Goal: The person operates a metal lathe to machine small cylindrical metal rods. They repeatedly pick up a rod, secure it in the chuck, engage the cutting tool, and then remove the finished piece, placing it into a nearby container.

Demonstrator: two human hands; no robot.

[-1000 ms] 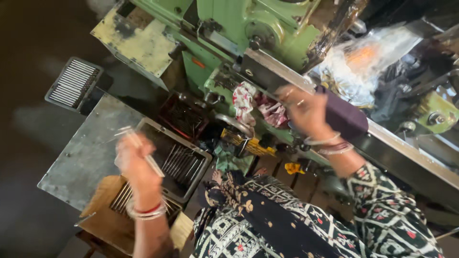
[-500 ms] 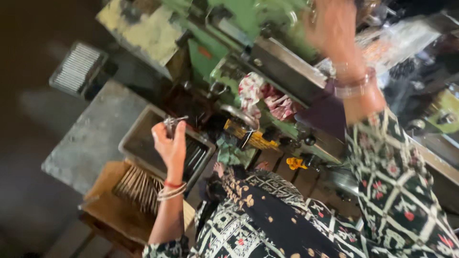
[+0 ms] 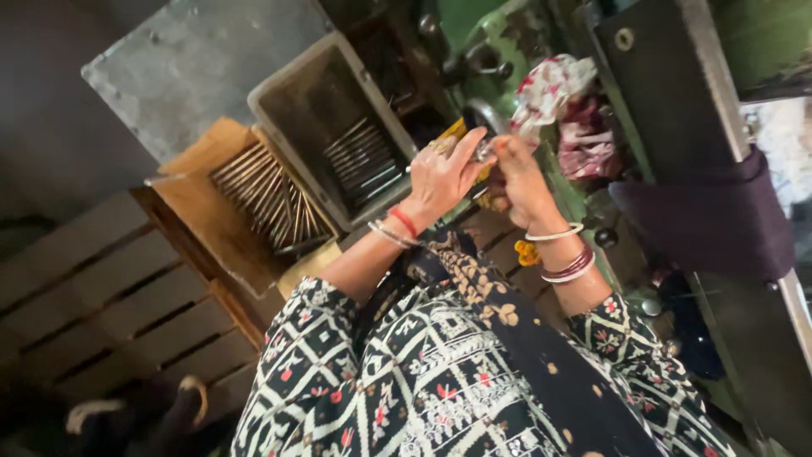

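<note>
Here your fingertips meet in front of your chest: the left hand and right hand both pinch one thin metal rod, fingers closed on it. The rod looks light, stiff and smooth, so it may slip; hold it near both ends. More rods lie in the grey tray and the wooden box, beside the green machine.

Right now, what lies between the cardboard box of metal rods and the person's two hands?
In the head view, an open grey metal bin holding more rods stands between the cardboard box and the left hand and right hand, which meet over a small metal piece.
</note>
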